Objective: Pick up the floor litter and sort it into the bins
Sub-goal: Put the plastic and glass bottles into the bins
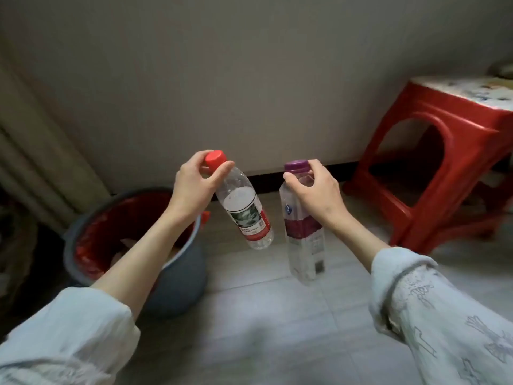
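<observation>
Sleeves, pale and soft, frame the shot. Left hand (194, 184) pinches the red cap (214, 159) of a clear bottle (244, 215), which hangs tilted, base swinging right, away from the bin (177, 279). That grey bin, red liner inside, sits on the floor directly under the left forearm, so it's the nearer arm's drop. Right hand (313, 190) grips the neck of a purple-capped bottle (305, 245), hanging near upright above the tiles, well apart from the bin. Red stool (433, 173) far right.

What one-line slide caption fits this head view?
Left hand holds a red-capped bottle, right hand a purple-capped bottle, beside a red-lined bin.
</observation>
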`<state>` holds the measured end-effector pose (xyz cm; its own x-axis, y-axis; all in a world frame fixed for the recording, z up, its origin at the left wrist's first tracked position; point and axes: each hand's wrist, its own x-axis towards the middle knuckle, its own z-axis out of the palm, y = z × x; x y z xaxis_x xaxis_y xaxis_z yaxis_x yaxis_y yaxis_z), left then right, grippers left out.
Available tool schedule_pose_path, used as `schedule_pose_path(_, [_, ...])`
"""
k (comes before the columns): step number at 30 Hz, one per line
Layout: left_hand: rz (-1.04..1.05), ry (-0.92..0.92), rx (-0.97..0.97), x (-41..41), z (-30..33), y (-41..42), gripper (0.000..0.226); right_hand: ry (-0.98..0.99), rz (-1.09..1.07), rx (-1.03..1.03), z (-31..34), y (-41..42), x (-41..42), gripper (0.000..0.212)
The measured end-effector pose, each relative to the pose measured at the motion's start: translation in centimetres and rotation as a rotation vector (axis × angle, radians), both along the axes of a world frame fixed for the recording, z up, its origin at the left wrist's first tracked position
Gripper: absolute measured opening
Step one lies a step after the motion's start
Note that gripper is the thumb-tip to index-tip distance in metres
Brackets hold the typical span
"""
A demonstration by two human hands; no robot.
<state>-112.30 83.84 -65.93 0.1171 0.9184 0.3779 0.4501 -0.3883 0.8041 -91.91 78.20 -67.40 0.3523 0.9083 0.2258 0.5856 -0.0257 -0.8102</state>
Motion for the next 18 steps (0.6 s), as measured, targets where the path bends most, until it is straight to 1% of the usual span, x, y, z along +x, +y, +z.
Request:
schedule_pose_path(2, [0.163, -0.080, 0.022, -5.6, 0.9, 1.0, 0.036, 0.070, 0.093, 0.036, 1.3, 2.5, -4.9, 0.026])
schedule_pose_path(4, [0.324, -0.155, 0.044, -11.8, 1.9, 1.9, 0.040, 0.115, 0.188, 0.077, 3.0, 5.0, -10.6, 0.021])
schedule_pose_path(6, [0.424, -0.213, 0.066, -16.0, 2.5, 2.4, 0.038, 0.158, 0.225, 0.131, 4.4, 6.9, -14.6, 0.019])
schedule_pose_path(9, [0.540, -0.238, 0.104, -20.5, 2.6, 2.4, 0.035, 0.250, 0.222, 0.194, 5.5, 9.6, -19.7, 0.029])
schedule_pose_path(11, [0.589, -0.197, 0.058, -22.5, 1.2, 2.2, 0.034, 0.311, 0.233, 0.202, 5.4, 10.9, -22.5, 0.037])
schedule_pose_path(14, [0.595, -0.082, -0.133, -24.5, -3.0, 2.3, 0.032, 0.282, 0.318, 0.132, 3.8, 12.0, -26.1, 0.048])
schedule_pose_path(16, [0.536, 0.038, -0.256, -25.0, -5.7, 2.4, 0.031, 0.223, 0.387, 0.085, 2.2, 12.1, -27.6, 0.053])
schedule_pose_path(18, [0.491, 0.251, -0.344, -25.4, -7.7, 2.1, 0.028, 0.115, 0.437, 0.050, 0.5, 12.2, -28.4, 0.052])
